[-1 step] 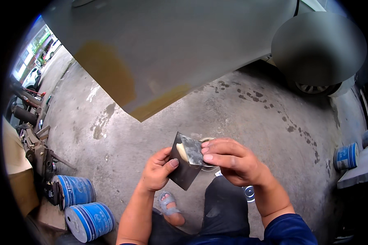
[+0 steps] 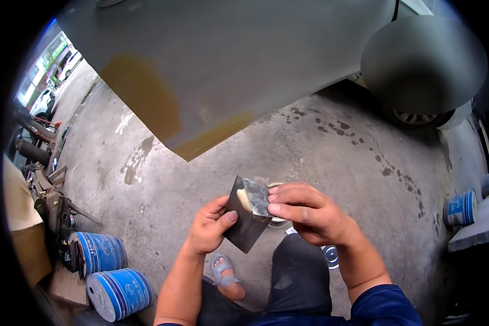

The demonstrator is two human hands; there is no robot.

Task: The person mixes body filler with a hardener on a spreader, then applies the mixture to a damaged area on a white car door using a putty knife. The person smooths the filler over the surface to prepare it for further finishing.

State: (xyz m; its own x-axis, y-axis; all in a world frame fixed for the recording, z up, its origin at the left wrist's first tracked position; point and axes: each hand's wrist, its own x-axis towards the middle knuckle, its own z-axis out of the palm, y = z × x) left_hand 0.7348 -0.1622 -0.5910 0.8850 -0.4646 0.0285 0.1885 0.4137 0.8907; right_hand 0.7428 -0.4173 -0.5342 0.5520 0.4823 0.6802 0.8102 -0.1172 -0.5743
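My left hand grips a dark square metal plate by its left edge and holds it tilted in front of me. A blob of cream-coloured putty sits near the plate's top. With my right hand I press a small grey metal scraper flat against the plate, over the putty. A round tin on the floor shows partly behind my right fingers.
A grey car body panel with a yellowish-brown patch hangs above. A car wheel is at the upper right. Blue cans lie at the lower left and stand at the right. Metal junk lines the left edge. Stained concrete floor.
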